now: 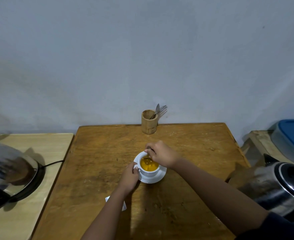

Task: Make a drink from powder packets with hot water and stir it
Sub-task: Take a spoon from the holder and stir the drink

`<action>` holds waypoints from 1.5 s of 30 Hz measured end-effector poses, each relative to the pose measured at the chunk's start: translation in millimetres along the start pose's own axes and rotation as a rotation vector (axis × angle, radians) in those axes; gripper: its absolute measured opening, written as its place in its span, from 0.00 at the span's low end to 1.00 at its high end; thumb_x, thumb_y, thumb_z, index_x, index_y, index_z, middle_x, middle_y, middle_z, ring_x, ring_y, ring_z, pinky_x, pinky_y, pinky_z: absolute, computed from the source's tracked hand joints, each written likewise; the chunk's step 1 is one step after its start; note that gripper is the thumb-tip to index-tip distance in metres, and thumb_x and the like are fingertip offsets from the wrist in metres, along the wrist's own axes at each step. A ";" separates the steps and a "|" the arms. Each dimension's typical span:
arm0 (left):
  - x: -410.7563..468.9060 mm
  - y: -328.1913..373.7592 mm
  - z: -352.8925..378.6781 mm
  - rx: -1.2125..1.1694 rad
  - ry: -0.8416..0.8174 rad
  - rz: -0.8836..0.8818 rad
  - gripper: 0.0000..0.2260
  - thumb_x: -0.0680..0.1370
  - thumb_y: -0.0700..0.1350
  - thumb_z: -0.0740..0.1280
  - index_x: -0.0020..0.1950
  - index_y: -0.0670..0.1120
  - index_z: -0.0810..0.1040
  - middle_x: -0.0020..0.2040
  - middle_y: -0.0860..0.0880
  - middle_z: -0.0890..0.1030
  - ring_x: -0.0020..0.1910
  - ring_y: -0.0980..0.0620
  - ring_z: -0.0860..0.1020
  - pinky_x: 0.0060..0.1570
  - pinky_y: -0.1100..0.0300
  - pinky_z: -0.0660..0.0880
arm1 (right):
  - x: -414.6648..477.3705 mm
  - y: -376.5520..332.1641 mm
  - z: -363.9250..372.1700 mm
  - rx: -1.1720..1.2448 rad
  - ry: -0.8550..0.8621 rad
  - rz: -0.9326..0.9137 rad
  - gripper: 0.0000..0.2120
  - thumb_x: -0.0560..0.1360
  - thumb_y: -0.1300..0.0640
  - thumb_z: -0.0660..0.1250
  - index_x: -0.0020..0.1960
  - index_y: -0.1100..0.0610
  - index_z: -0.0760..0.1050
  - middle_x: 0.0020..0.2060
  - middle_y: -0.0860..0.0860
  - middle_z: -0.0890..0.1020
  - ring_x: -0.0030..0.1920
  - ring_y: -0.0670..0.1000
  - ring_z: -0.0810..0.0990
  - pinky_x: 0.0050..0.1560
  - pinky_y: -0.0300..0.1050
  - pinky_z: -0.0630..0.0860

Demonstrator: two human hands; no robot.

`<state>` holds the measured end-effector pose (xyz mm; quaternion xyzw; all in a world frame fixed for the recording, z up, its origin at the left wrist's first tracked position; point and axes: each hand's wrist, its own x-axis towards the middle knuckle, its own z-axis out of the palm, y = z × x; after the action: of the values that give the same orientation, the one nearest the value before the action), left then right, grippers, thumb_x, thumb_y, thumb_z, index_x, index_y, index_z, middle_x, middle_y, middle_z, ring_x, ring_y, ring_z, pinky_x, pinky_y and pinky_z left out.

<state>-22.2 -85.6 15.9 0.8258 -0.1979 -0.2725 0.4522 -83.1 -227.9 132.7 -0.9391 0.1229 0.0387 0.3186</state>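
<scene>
We find no legible text, label, brand, number or sign on any surface. The white packet (pixel 123 206) on the table (pixel 94 170), mostly hidden under the left forearm, shows no print we can read.

Dim, soft shadows, warped blurry edges.

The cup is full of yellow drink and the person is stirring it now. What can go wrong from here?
1. The drink stands close to the rim of the cup, so fast stirring with the spoon may slop it onto the saucer.
2. The left hand holds the cup at its handle; hot splashes could reach its fingers.
3. The right forearm passes near the kettle, so a wide elbow move might bump it.
</scene>
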 end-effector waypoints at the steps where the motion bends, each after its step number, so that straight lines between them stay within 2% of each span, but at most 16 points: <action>1: -0.3 0.2 -0.1 -0.003 -0.006 -0.004 0.09 0.80 0.42 0.55 0.55 0.45 0.74 0.51 0.45 0.78 0.47 0.50 0.74 0.42 0.59 0.68 | -0.2 0.8 -1.0 -0.011 0.001 0.004 0.11 0.79 0.57 0.59 0.54 0.60 0.77 0.47 0.59 0.82 0.45 0.54 0.79 0.42 0.46 0.73; 8: 0.0 0.5 -0.8 0.009 -0.011 0.006 0.08 0.80 0.42 0.56 0.53 0.47 0.73 0.49 0.46 0.77 0.45 0.52 0.73 0.38 0.62 0.67 | -6.6 2.0 -7.3 -0.107 -0.065 0.012 0.12 0.80 0.55 0.57 0.57 0.59 0.75 0.50 0.57 0.81 0.49 0.54 0.79 0.47 0.48 0.75; 12: 0.5 0.1 -0.7 0.015 -0.017 -0.001 0.08 0.80 0.43 0.55 0.54 0.46 0.73 0.50 0.44 0.77 0.45 0.50 0.73 0.40 0.58 0.67 | -7.0 -1.3 -1.5 -0.020 -0.087 -0.012 0.11 0.79 0.57 0.58 0.54 0.61 0.76 0.45 0.60 0.82 0.46 0.56 0.80 0.48 0.51 0.78; 16: -0.9 2.6 -2.0 0.029 -0.023 0.014 0.07 0.80 0.42 0.55 0.50 0.48 0.72 0.46 0.46 0.75 0.42 0.51 0.72 0.39 0.62 0.67 | -4.4 -5.7 4.6 0.027 -0.036 -0.020 0.11 0.79 0.58 0.59 0.53 0.62 0.76 0.44 0.60 0.83 0.44 0.55 0.80 0.47 0.51 0.77; 20: -0.1 0.9 -2.8 0.031 -0.032 0.014 0.07 0.80 0.43 0.55 0.51 0.48 0.73 0.49 0.44 0.77 0.45 0.49 0.73 0.40 0.59 0.67 | -0.4 -4.5 8.3 0.050 0.061 -0.006 0.10 0.79 0.59 0.59 0.50 0.62 0.77 0.42 0.61 0.83 0.43 0.58 0.81 0.45 0.52 0.77; 23: -0.3 0.7 -3.5 0.032 -0.038 -0.009 0.09 0.80 0.43 0.55 0.55 0.46 0.73 0.52 0.43 0.77 0.47 0.49 0.73 0.43 0.57 0.67 | 1.8 0.1 8.1 0.030 0.093 0.016 0.10 0.79 0.57 0.59 0.49 0.61 0.77 0.43 0.60 0.83 0.43 0.58 0.80 0.45 0.55 0.79; 25: -0.4 1.4 -3.9 0.034 -0.037 -0.017 0.11 0.80 0.44 0.55 0.57 0.45 0.73 0.53 0.43 0.77 0.48 0.49 0.73 0.45 0.57 0.67 | 1.3 1.5 5.2 -0.004 0.091 0.034 0.10 0.79 0.57 0.59 0.51 0.60 0.77 0.45 0.59 0.83 0.45 0.56 0.80 0.46 0.53 0.79; 30: -1.7 4.3 -3.2 0.014 -0.033 -0.017 0.08 0.80 0.42 0.55 0.53 0.48 0.73 0.53 0.43 0.78 0.48 0.50 0.74 0.46 0.58 0.67 | -3.1 5.1 -2.4 -0.083 0.048 0.037 0.10 0.79 0.56 0.59 0.54 0.59 0.76 0.48 0.57 0.81 0.45 0.52 0.77 0.42 0.46 0.74; 32: -2.3 5.6 -3.3 0.021 -0.033 -0.016 0.09 0.80 0.42 0.55 0.54 0.47 0.73 0.53 0.43 0.78 0.50 0.49 0.74 0.47 0.58 0.68 | -5.2 5.9 -4.9 -0.094 0.019 0.024 0.10 0.79 0.56 0.59 0.54 0.59 0.75 0.48 0.57 0.81 0.43 0.50 0.76 0.39 0.42 0.71; 34: -3.2 7.8 -4.0 0.033 -0.034 -0.022 0.10 0.80 0.42 0.55 0.57 0.45 0.73 0.54 0.43 0.77 0.51 0.48 0.74 0.47 0.58 0.67 | -6.0 6.5 -8.8 -0.101 -0.014 0.004 0.10 0.79 0.56 0.59 0.54 0.59 0.75 0.48 0.56 0.81 0.43 0.50 0.76 0.38 0.41 0.72; 37: -4.7 10.4 -4.5 0.043 -0.040 -0.021 0.10 0.80 0.42 0.55 0.57 0.44 0.73 0.54 0.42 0.77 0.50 0.48 0.74 0.47 0.58 0.67 | -6.1 5.0 -19.2 -0.088 -0.014 -0.030 0.08 0.78 0.56 0.61 0.52 0.57 0.76 0.46 0.56 0.82 0.44 0.52 0.79 0.45 0.50 0.80; 39: -5.4 11.9 -4.8 0.053 -0.042 -0.024 0.10 0.80 0.43 0.54 0.57 0.45 0.73 0.54 0.42 0.77 0.50 0.49 0.74 0.47 0.58 0.67 | -5.7 3.5 -26.2 -0.084 -0.001 -0.074 0.06 0.77 0.57 0.62 0.50 0.57 0.77 0.45 0.55 0.82 0.45 0.52 0.80 0.47 0.54 0.81; 45: -6.5 15.3 -5.6 0.077 -0.045 -0.040 0.12 0.81 0.42 0.54 0.61 0.43 0.72 0.56 0.44 0.77 0.53 0.49 0.73 0.50 0.59 0.67 | -14.5 -8.9 -52.9 -0.096 0.015 -0.231 0.06 0.75 0.59 0.63 0.48 0.59 0.78 0.46 0.55 0.82 0.46 0.51 0.79 0.47 0.48 0.80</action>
<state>-24.9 -86.1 33.2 0.8402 -0.2019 -0.2924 0.4097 -95.2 -250.3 182.1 -0.9614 0.0142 0.0005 0.2749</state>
